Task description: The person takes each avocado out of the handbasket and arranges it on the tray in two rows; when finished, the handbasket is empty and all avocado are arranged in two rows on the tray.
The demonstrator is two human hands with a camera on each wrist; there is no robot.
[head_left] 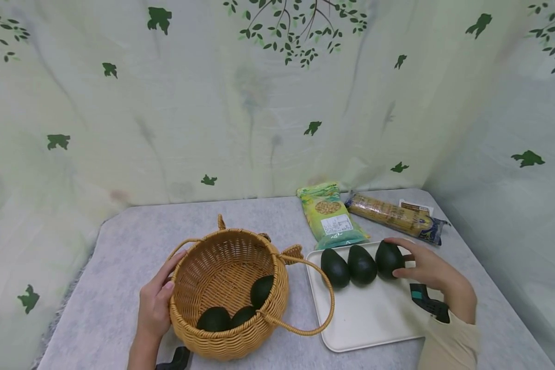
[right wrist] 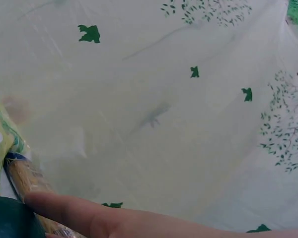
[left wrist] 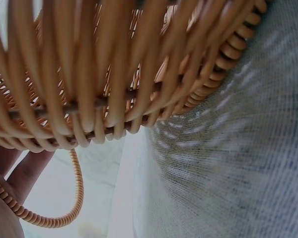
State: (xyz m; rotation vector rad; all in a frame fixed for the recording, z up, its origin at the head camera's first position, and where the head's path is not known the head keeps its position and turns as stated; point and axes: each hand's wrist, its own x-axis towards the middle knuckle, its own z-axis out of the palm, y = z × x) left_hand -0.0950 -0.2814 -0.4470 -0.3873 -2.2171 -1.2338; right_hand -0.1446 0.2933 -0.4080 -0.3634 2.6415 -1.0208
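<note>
Wicker fills my left wrist view: the basket (left wrist: 114, 74) is right against the lens, with my left hand (head_left: 156, 300) curled round its left wall, thumb on the rim, near the table's (head_left: 134, 241) front-left edge. Inside it lie three dark avocados (head_left: 233, 312), bunched toward the near-right side of the basket's floor. One looped handle (head_left: 312, 303) hangs out over the left rim of the white tray (head_left: 365, 321), which sits just right of the basket, toward the front-right of the table. Along the tray's far edge three more avocados stand in a row, touching one another. My right hand (head_left: 425, 270) grips the rightmost avocado (head_left: 388, 258), fingers over its top and thumb at its near side; it rests on the tray. Behind the tray, toward the table's back-right corner, lie a green packet (head_left: 330, 216) and, to its right, a long packet of pasta (head_left: 393, 217), at an angle.
</note>
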